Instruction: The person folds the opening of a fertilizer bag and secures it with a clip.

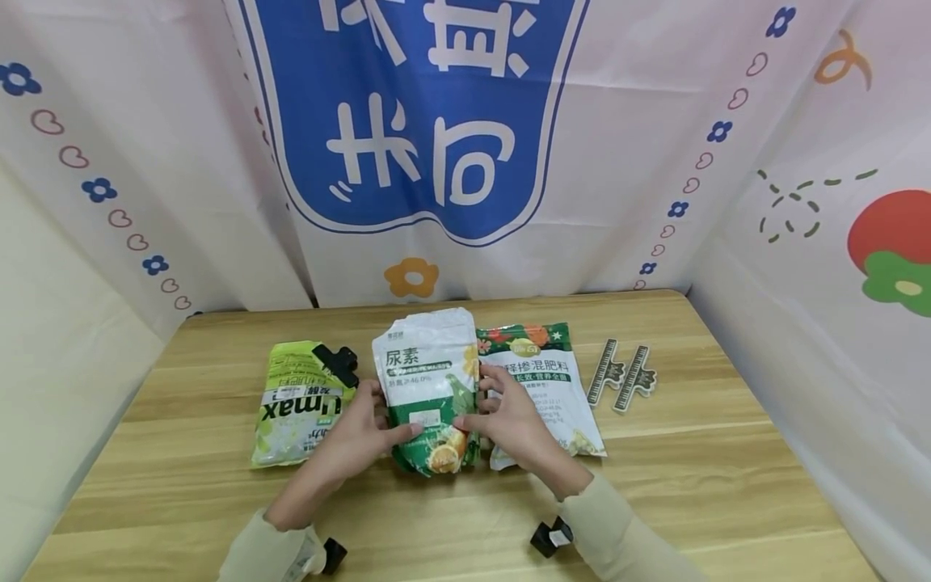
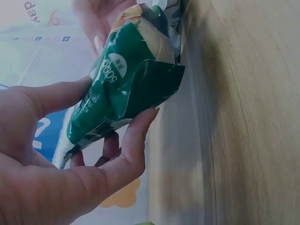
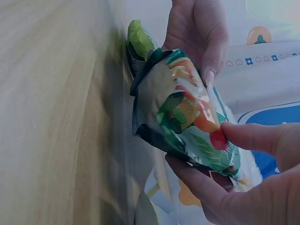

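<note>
A white and green fertilizer bag [image 1: 429, 380] with fruit pictures is held between both hands at the middle of the table. My left hand [image 1: 364, 432] grips its left edge, thumb on the front and fingers behind, as the left wrist view shows on the bag's green lower part [image 2: 112, 89]. On the other edge my right hand [image 1: 516, 420] grips the same way. Seen from the right wrist, the bag's bottom [image 3: 154, 93] hangs just off the tabletop.
Left lies a yellow-green bag [image 1: 294, 428] with a black clip [image 1: 337, 364] on its top corner. Right of the held bag lies a white fertilizer bag [image 1: 545, 388], partly behind my right hand. Two black ruler-like clips [image 1: 605, 372] lie farther right. A printed cloth [image 1: 618, 202] hangs behind the wooden table [image 1: 691, 485].
</note>
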### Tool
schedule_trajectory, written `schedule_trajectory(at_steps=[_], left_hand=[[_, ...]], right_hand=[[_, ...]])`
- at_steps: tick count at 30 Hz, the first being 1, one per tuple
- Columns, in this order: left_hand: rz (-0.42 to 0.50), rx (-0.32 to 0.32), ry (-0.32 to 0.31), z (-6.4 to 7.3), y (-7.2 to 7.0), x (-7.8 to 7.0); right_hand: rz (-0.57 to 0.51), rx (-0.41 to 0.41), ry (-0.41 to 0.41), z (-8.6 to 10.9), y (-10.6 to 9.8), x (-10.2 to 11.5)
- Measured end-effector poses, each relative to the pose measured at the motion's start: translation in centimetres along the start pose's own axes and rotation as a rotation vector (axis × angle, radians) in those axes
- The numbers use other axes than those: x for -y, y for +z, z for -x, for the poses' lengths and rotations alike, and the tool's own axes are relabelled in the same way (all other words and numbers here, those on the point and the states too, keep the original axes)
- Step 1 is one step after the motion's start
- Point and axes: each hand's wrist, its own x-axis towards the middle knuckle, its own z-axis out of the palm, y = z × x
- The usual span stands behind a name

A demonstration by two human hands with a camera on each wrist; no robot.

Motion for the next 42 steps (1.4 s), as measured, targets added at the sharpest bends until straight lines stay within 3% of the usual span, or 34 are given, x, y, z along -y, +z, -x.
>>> schedule_trajectory(at_steps=[5,17,33,37,42], left_hand=[[-0.013,0.010,0.056,0.1,-0.1,0.0],[-0.230,0.029,0.132,0.7,-0.3,0.4],[-0.281,0.087,0.222,1.7,-0.3,1.3],[-0.298,0.095,0.240,1.9,-0.3,1.4],[-0.307,0.092,0.253,2.1,-0.3,1.4]], right_hand=[[0.023,0.016,-0.020,0.2,-0.3,0.2],[0.069,0.099,-0.041,1.2,-1.1,-0.1],[0.191,0.216,-0.139,2.5,-2.2,0.3],[0.187,0.217,-0.200,2.7,-2.6,1.3],[0.162,0.151,-0.270,2.8,-3.0,2.5]])
